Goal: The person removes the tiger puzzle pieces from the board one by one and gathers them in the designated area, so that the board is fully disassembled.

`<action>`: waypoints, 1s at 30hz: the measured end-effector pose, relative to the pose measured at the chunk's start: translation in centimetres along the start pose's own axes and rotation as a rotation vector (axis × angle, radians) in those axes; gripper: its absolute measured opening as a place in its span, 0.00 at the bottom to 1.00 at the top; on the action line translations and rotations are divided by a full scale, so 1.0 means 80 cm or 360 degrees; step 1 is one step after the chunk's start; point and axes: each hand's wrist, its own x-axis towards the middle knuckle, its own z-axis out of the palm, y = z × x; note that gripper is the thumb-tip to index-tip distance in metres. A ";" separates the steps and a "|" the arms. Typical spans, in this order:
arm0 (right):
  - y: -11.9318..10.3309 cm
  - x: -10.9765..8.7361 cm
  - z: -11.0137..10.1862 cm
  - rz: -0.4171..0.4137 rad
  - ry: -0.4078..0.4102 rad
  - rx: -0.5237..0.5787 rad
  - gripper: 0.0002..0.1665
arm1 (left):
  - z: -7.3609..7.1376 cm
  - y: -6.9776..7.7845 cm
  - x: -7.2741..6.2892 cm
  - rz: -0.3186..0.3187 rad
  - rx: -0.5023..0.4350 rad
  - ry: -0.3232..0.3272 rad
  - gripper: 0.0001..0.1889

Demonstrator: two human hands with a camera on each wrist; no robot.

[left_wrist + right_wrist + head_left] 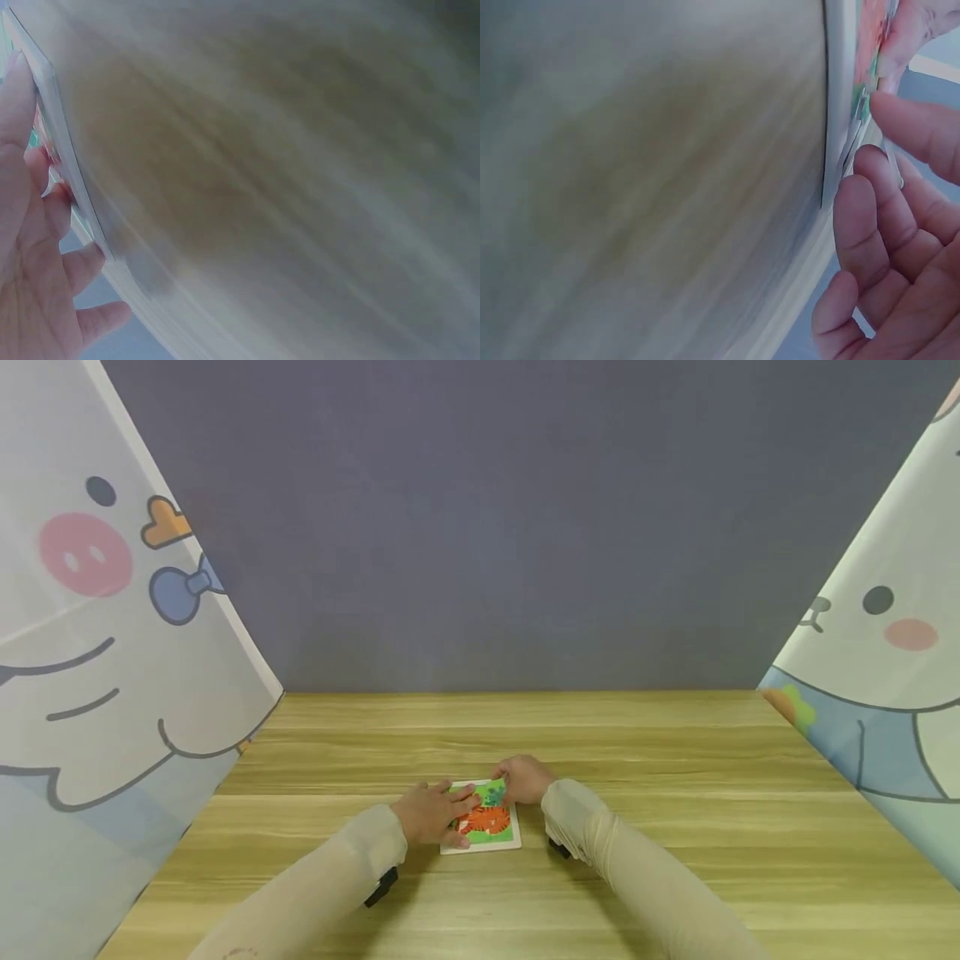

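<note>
Head view catches both your hands on a tiger puzzle [491,821], its white frame [480,848] lying on the wood-grain bench [375,739]. Your left hand [430,814] is spread across the puzzle's left side, fingers extended over the picture and gripping nothing. Your right hand [527,779] is at the upper-right corner; the right wrist view shows its thumb and fingers pinching a thin, pale piece [892,161] on edge, near what looks like a dark slit in the puzzle's surface. Whether any of that piece sits within the frame is hard to tell from these angles.

Trouble, in all likelihood, would begin at that corner. Tilted as it is, the piece could snag the surface next to it should you twist or pull sideways. Pressed down at that slant, it might jam against the rim. A light fingertip pinch could let it slip and drop onto the bench. Your left hand seems the only steadying weight; without it, a sideways push could skate the whole frame across the wood. Its outstretched fingers also hide part of the picture, so anything loosened beneath them might escape you.
</note>
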 end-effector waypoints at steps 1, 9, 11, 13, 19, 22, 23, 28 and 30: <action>0.000 -0.001 -0.001 -0.0003 0.0003 0.0001 0.22 | 0.000 0.000 0.000 0.0002 -0.0006 -0.0001 0.39; 0.008 -0.002 -0.007 0.0044 -0.0002 0.0243 0.24 | -0.004 -0.001 0.002 0.0028 0.0053 0.0009 0.40; 0.010 -0.003 -0.008 0.0022 -0.0025 0.0313 0.23 | -0.004 -0.002 0.002 0.0018 0.0025 -0.0007 0.40; 0.012 -0.004 -0.010 -0.0004 -0.0043 0.0345 0.23 | -0.006 -0.003 0.001 0.0022 0.0014 -0.0023 0.40; 0.022 -0.006 -0.021 -0.0070 0.0003 0.0398 0.19 | -0.009 -0.004 0.004 0.0067 0.0064 0.0006 0.40; 0.025 -0.005 -0.025 -0.0072 0.0038 0.0450 0.21 | -0.012 -0.003 0.004 0.0050 0.0062 0.0003 0.40; 0.027 -0.005 -0.025 -0.0076 0.0049 0.0471 0.21 | -0.012 -0.003 0.003 0.0040 0.0061 -0.0007 0.40; 0.040 -0.007 -0.027 -0.0097 0.0103 0.0543 0.16 | -0.007 -0.001 0.000 0.0017 0.0047 -0.0030 0.40; 0.048 -0.009 -0.030 -0.0120 0.0112 0.0551 0.15 | -0.005 -0.001 0.000 0.0024 0.0034 -0.0025 0.40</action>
